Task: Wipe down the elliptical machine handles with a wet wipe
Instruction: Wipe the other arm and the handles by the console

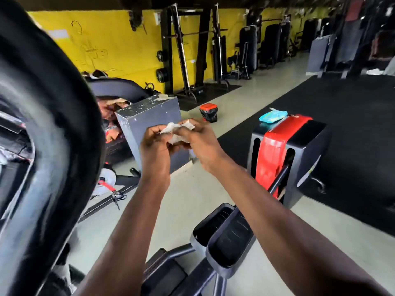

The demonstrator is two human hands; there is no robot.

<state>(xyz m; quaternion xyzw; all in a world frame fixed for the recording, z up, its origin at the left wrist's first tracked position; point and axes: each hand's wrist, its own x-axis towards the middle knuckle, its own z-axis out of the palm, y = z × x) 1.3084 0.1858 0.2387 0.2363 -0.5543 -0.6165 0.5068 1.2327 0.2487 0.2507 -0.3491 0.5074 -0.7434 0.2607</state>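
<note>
while a crumpled white wipe (177,133) is pinched between both hands at chest height, the left hand (155,149) and the right hand (202,144) are pressed close together with fingers curled around it. just beyond the hands a scuffed grey box (149,120) is seen on the pale floor (192,199), and a blue wipe packet (272,116) is laid on top of a red and black machine housing (288,144) to the right. a blurred black handle (53,124) is seen curving at the far left, and foot pedals (226,238) are seen below the forearms.
</note>
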